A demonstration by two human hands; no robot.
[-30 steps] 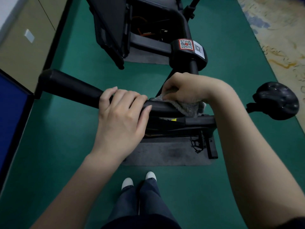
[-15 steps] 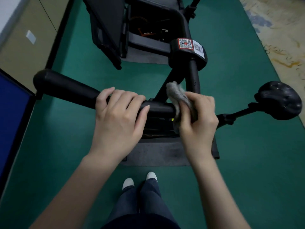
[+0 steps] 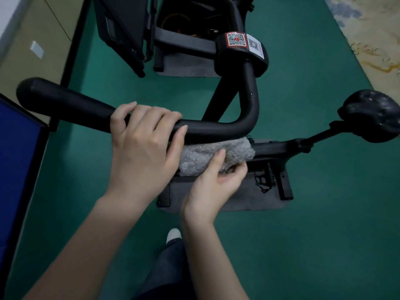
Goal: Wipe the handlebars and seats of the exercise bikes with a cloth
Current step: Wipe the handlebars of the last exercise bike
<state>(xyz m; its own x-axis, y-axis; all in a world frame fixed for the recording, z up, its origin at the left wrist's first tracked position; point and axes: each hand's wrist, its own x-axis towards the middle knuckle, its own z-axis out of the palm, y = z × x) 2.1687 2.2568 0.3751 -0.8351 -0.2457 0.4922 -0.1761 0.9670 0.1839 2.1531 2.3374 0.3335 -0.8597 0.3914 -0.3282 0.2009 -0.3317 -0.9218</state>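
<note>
Handlebar (image 3: pixel 65 102): long axis left–right, free end pointing left. My left hand (image 3: pixel 142 148) grips it, fingers curled over; my right hand (image 3: pixel 214 185) pinches cloth (image 3: pixel 207 156) beneath. Seat (image 3: pixel 372 115) far right.

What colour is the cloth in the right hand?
Light grey and fluffy, the cloth shows best in the head view, held under the handlebar.
</note>
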